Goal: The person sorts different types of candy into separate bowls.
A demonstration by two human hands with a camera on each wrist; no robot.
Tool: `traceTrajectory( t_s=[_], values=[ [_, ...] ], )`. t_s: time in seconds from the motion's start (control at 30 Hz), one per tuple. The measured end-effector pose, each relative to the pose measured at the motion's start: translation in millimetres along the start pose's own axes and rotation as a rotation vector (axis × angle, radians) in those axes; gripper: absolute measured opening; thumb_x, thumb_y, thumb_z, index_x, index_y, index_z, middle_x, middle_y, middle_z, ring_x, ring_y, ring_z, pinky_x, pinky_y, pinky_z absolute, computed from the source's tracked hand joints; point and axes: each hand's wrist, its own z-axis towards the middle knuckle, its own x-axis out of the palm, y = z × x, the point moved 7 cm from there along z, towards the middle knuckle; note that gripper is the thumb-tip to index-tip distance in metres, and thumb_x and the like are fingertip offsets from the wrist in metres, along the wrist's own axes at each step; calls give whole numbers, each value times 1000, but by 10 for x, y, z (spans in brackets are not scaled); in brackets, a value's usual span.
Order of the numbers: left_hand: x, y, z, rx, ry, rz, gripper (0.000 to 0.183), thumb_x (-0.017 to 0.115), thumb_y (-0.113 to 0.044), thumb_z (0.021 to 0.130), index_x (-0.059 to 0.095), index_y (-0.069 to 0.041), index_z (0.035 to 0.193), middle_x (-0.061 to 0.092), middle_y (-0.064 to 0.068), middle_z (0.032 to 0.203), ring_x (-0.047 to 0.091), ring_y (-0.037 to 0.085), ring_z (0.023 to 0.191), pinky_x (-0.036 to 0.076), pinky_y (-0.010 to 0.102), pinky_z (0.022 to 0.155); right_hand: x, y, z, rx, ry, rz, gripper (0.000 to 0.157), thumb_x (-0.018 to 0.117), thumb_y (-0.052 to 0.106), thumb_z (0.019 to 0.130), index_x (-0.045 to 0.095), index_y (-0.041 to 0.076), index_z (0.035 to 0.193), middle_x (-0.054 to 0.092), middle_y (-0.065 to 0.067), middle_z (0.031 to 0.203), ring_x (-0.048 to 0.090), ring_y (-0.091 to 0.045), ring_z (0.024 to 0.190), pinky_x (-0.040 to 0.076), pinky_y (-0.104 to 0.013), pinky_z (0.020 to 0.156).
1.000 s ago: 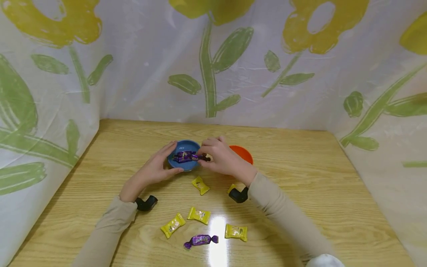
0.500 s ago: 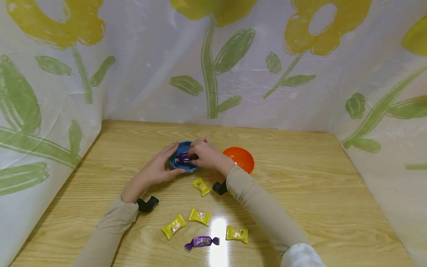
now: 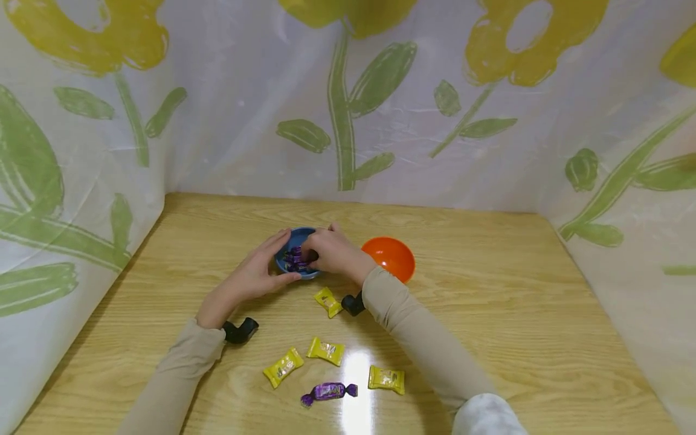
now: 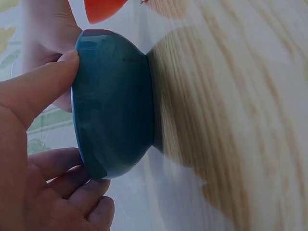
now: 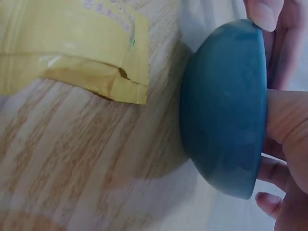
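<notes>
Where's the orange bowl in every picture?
Head: the orange bowl is just right of and below the middle.
Left wrist: cut off at the top edge, left of the middle.
Right wrist: not in it.
Shared landmark: the blue bowl, in all three.

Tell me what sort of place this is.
Probably a screened-off tabletop workspace, though the room beyond is hidden. A flower-patterned sheet hangs along the back and both sides of a wood-grain table, where wrapped sweets lie near a blue bowl.

Screened booth (image 3: 217, 151): flower-print sheeting (image 3: 402, 151) backs and flanks wooden table (image 3: 500, 278).
</notes>
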Motion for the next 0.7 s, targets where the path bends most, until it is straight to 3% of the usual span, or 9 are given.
traceTrajectory(
  t_s=[0.2,0.37,0.53,0.7],
  values=[
    [1,8,11,-7,9,-1,93,75,-38,89,23,-2,157,19,17,163,16,38,149,22,60,115,-113,27,-36,-17,-50,56,9,74,27,92,76,21,99,71,8,94,57,-10,87,29,-36,80],
    [3,25,9,-10,3,2,93,75,-37,89,24,-1,157,20,19,162,17,40,148,23,60,114,-308,114,-134,-66,-165,174,7,72,21,94,75,16,97,70,4,90,60,-17,89,34,-37,81],
    [-2,24,3,-4,-6,13,92,76,-36,89,25,-1,156,21,19,161,18,41,148,23,61,114,-550,298,-340,-164,-280,257,7,72,14,93,74,9,95,70,0,87,62,-21,84,46,-32,80],
    [-3,2,-5,-4,-7,27,91,76,-36,89,25,0,156,21,19,161,17,40,148,21,61,115,-716,447,-615,-220,-361,276,6,74,12,91,74,7,94,69,-1,88,59,-18,82,46,-23,75]
  ],
)
